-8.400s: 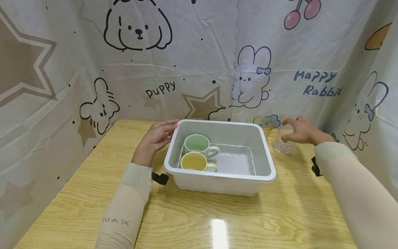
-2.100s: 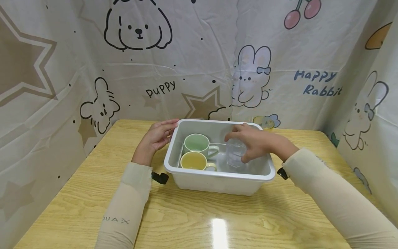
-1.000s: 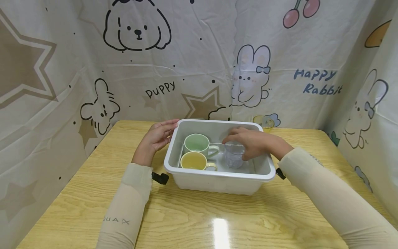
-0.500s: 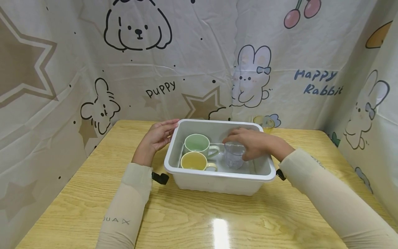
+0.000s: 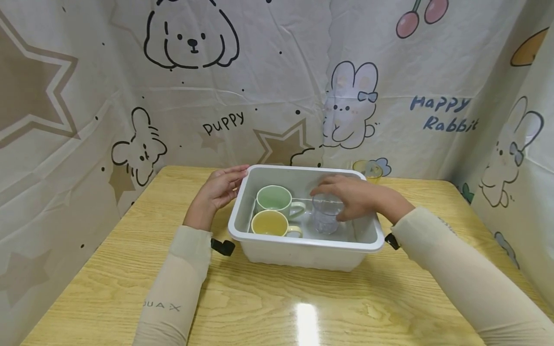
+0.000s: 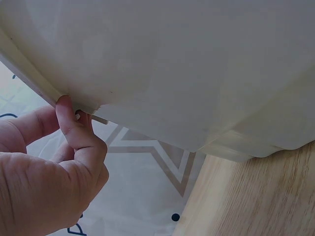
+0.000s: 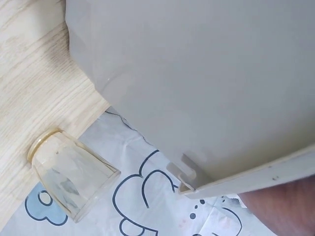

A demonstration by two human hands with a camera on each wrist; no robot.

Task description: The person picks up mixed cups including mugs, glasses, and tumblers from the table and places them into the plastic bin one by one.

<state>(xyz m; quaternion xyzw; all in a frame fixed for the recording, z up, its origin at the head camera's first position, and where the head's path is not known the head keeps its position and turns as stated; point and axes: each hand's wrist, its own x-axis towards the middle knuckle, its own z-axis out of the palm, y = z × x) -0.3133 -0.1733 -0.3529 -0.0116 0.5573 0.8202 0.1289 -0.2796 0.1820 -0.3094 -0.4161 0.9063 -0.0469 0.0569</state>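
A white plastic basin [image 5: 303,245] stands on the table. My left hand [image 5: 218,190] holds its far left corner; in the left wrist view the thumb and a curled finger [image 6: 74,125] meet at the basin's lip. My right hand [image 5: 352,194] reaches over the right rim and grips a clear drinking glass [image 5: 325,218] near its top, fingers on the far side, thumb on the right. The glass is upright inside the basin, to the right of a green mug [image 5: 274,198] and a yellow mug [image 5: 269,223]. The right wrist view shows only the heel of that hand.
Behind the basin's far right corner stands an amber-tinted glass [image 5: 368,170], fully visible in the right wrist view. The wood-grain table [image 5: 242,307] backs onto a printed cloth curtain [image 5: 277,91] with cartoon animals.
The right hand first reached for the clear glass on the table right of the basin, then brought it left inside the basin. Over the last second it has barely moved. The left hand kept its place.
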